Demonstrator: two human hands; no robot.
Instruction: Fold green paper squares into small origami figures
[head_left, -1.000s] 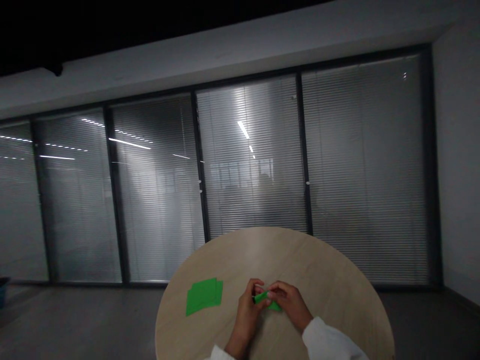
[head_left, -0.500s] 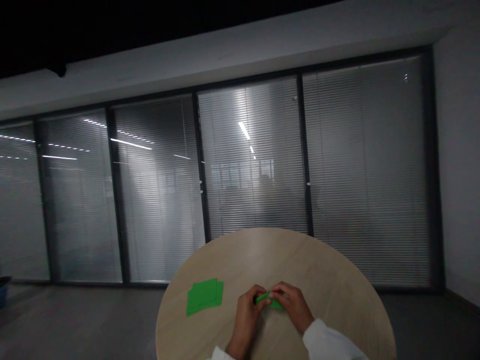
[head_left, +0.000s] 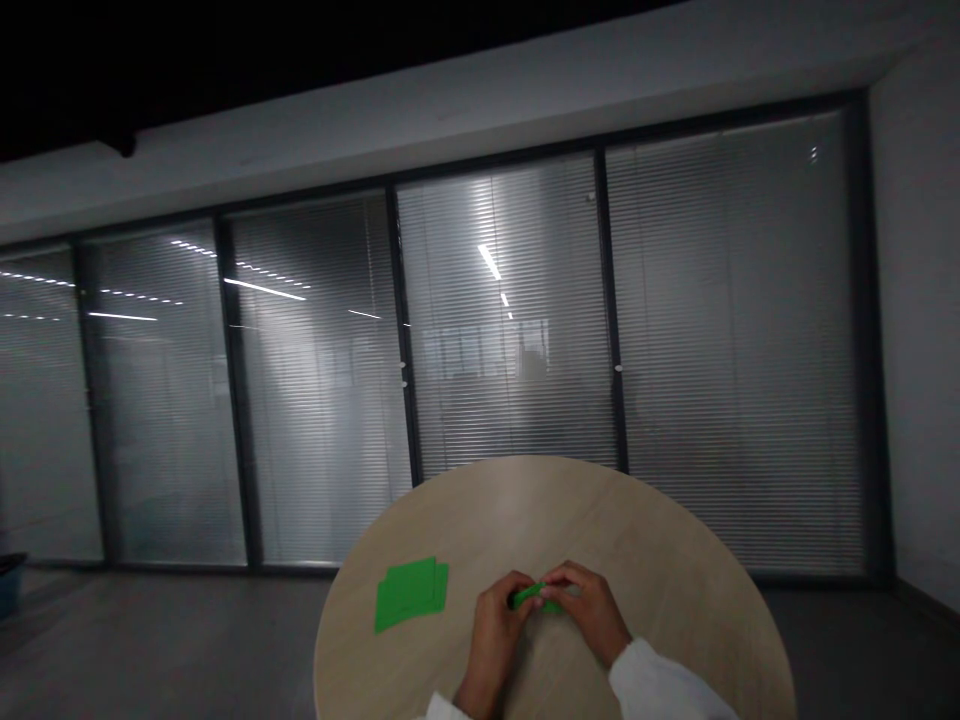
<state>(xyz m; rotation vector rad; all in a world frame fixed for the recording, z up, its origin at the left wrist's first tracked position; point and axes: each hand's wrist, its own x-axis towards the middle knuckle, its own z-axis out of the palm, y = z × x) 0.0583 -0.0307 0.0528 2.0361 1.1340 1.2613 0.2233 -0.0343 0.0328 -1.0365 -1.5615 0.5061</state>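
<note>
Both my hands meet over a round light-wood table (head_left: 600, 520) near its front edge. My left hand (head_left: 499, 625) and my right hand (head_left: 589, 612) pinch a small folded green paper (head_left: 531, 596) between their fingertips, just above the tabletop. Most of that paper is hidden by my fingers. A small stack of flat green paper sheets (head_left: 411, 592) lies on the table to the left of my left hand, apart from it. White sleeves cover both wrists.
Behind the table runs a wall of glass panels with closed blinds (head_left: 510, 330) and dark frames. Dark floor surrounds the table. A blue bin edge (head_left: 9, 580) shows at the far left.
My fingers have closed tighter on the green paper, pressing it flatter and hiding more of it. The hands stay in the same place on the table.
</note>
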